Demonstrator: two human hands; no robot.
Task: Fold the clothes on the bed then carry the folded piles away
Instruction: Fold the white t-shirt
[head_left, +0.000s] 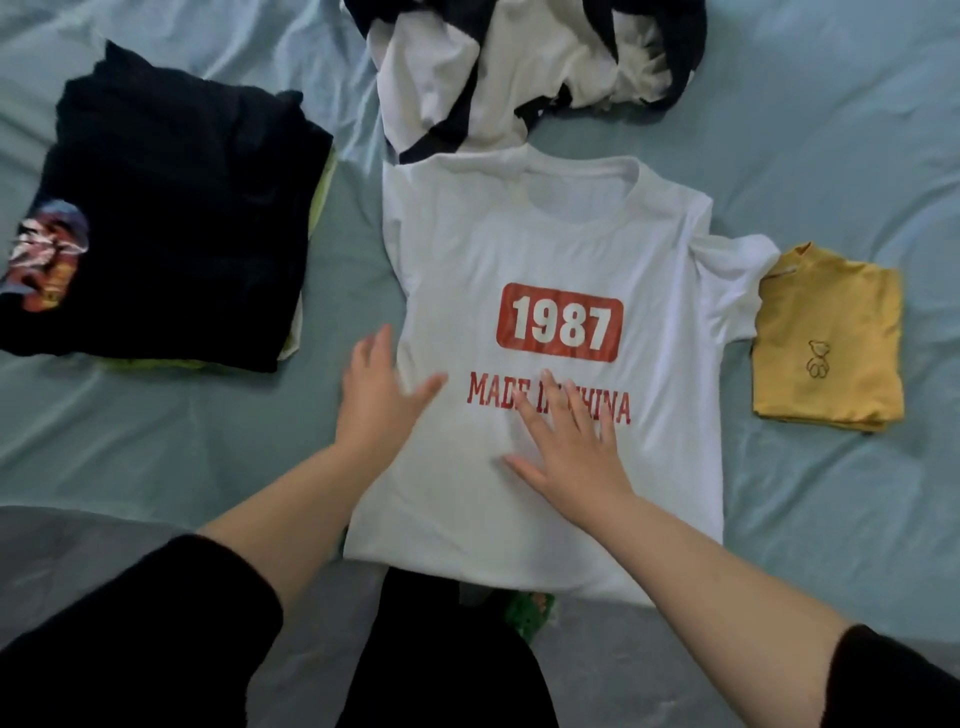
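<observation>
head | left hand (375, 387) and right hand (563, 447) spread flat on white T-shirt (550, 249) | step: smoothing | next, probably: fold right sleeve (730, 280) inward

Single head-worn wide-angle view, looking steeply down and forward over the bed sheet (831, 130), close above white T-shirt (545, 249), forearms entering from bottom edge, frame edges slightly bowed, no second view to overlap
</observation>
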